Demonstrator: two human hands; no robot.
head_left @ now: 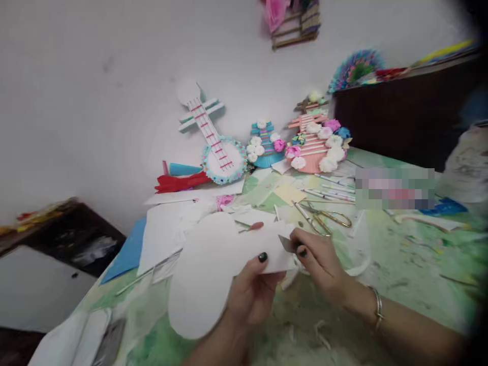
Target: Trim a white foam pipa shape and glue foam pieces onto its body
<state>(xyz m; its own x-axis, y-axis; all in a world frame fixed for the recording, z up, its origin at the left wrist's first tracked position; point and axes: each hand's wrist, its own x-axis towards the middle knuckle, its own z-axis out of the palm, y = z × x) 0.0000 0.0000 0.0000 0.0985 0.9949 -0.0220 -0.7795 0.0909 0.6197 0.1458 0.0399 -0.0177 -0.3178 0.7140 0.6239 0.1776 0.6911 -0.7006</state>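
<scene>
A white cardboard cutout (206, 274) with a rounded body and a straight neck lies across the middle of the head view. My left hand (253, 292) grips it by the neck, thumb on top and fingers beneath. My right hand (318, 259) is closed on a small knife (285, 243). Its flat grey blade lies against the right end of the neck, while my fingers hide most of the handle. Just beyond the neck is a small tool with a reddish handle (256, 226). Gold-handled scissors (328, 217) rest past my right hand.
White sheets (160, 236) and a blue sheet (127, 254) cover the table's left side. Several markers (330, 194) lie at the back right. A decorated paper banjo-like model (224, 160) and flowered crafts (318, 142) lean on the wall. A dark panel (389, 117) borders the right.
</scene>
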